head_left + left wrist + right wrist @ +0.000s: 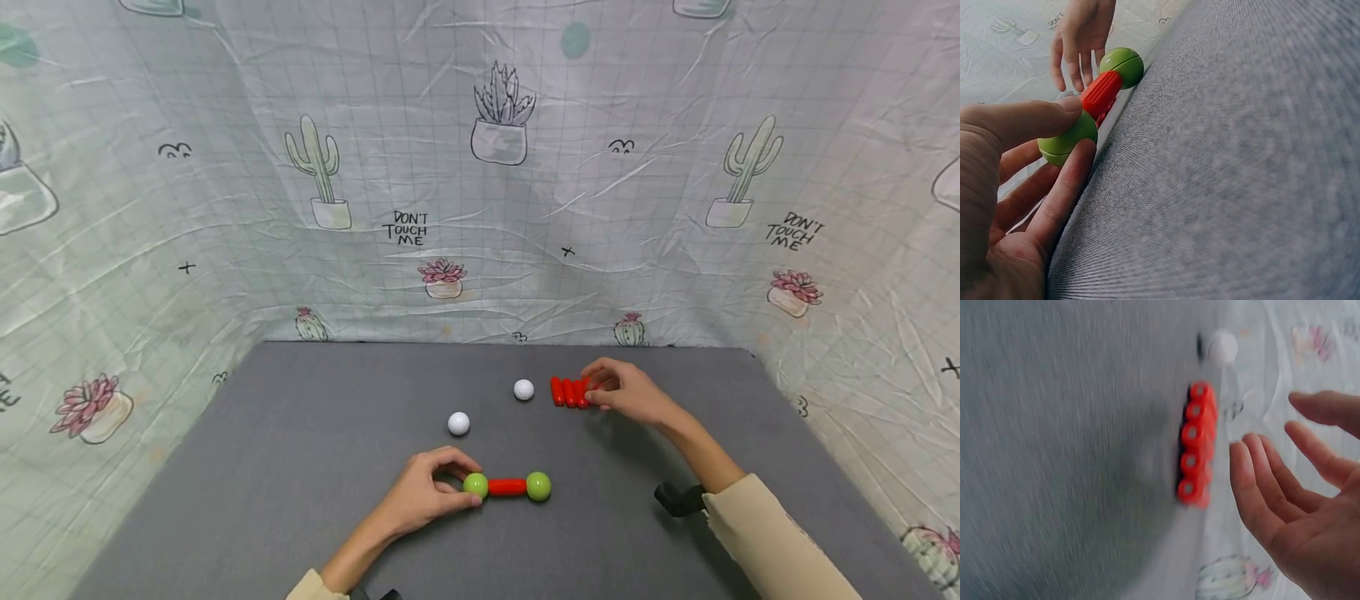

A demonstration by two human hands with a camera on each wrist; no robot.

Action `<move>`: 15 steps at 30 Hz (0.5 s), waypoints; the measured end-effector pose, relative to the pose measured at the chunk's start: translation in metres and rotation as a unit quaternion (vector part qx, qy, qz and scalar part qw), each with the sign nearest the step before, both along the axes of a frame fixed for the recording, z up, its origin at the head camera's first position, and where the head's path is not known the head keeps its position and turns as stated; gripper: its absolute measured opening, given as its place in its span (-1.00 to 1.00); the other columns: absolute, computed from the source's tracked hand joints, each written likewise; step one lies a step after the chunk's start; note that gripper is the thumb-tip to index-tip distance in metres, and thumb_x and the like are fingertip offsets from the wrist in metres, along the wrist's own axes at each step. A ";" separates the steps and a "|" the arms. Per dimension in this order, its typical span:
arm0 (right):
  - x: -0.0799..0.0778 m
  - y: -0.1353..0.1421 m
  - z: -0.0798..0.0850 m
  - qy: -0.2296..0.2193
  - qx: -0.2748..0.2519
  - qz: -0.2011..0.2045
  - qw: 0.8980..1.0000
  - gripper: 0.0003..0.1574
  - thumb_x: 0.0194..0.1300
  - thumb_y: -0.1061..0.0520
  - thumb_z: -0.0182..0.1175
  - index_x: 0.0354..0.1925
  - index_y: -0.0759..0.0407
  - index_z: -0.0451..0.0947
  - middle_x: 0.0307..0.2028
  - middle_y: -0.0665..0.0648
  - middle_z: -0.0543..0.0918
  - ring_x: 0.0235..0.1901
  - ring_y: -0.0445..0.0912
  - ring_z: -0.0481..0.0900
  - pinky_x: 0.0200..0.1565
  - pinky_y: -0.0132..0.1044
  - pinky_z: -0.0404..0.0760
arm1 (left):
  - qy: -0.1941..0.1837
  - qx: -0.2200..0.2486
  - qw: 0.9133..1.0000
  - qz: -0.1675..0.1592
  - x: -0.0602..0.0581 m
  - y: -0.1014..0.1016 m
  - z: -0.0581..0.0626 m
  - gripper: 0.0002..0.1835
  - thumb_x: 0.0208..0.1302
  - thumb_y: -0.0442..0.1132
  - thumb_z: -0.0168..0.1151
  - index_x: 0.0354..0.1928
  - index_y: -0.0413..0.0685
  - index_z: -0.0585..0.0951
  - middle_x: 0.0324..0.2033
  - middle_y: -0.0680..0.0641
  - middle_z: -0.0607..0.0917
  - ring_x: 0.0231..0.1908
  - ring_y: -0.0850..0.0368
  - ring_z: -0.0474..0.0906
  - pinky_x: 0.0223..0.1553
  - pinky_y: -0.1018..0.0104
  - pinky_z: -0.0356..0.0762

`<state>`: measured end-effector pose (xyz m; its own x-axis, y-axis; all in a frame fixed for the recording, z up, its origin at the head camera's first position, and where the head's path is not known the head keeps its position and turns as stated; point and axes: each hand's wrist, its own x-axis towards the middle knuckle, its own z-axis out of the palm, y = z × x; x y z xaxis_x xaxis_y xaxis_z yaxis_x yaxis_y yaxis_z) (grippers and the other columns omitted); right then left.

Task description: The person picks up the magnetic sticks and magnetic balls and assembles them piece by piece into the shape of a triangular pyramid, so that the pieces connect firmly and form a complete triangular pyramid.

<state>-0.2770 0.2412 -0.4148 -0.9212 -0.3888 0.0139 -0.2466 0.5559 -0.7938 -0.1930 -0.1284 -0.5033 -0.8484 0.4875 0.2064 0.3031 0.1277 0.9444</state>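
Note:
My left hand (422, 493) pinches one green ball (1060, 142) between thumb and fingers. This ball sits on one end of a red ribbed rod (507, 487), and a second green ball (538, 487) caps the other end. The joined piece lies level, close to the grey surface. Over by the back right, my right hand (630, 393) hovers beside a row of several red rods (1192, 432), covering part of the row in the head view. In the right wrist view its fingers are apart from the thumb, with a gap to the rods and nothing held.
Two white balls are on the grey table (337, 433): one (523, 389) left of the red rods, another (459, 423) nearer the left hand. A printed cloth (555, 208) with plant drawings hangs behind and along both sides of the table.

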 end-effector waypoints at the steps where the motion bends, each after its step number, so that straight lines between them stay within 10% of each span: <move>1: -0.004 0.003 0.000 0.002 0.004 -0.013 1.000 -0.50 0.42 0.22 0.23 0.25 0.40 0.47 0.10 0.48 0.61 -0.07 0.10 0.68 -0.04 0.03 0.75 | 0.002 0.001 1.000 -0.001 0.000 0.000 0.000 -0.60 0.11 -0.27 0.59 -0.01 -0.23 0.71 -0.14 -0.24 0.75 -0.17 0.29 0.70 -0.23 0.32 0.76; 15: -0.036 0.028 -0.014 -0.065 0.035 -0.049 0.996 -0.39 0.40 0.25 0.23 0.33 0.49 0.39 0.00 0.41 0.63 -0.15 0.05 0.69 -0.09 -0.08 0.76 | -0.007 0.003 1.000 0.002 0.000 0.001 -0.002 -0.59 0.09 -0.26 0.60 -0.01 -0.19 0.72 -0.11 -0.20 0.75 -0.16 0.30 0.70 -0.22 0.32 0.76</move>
<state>-0.3129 0.2697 -0.4289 -0.9470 -0.2928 -0.1322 -0.0862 0.6278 -0.7736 -0.1931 -0.1278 -0.5049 -0.8528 0.4833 0.1981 0.2900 0.1228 0.9491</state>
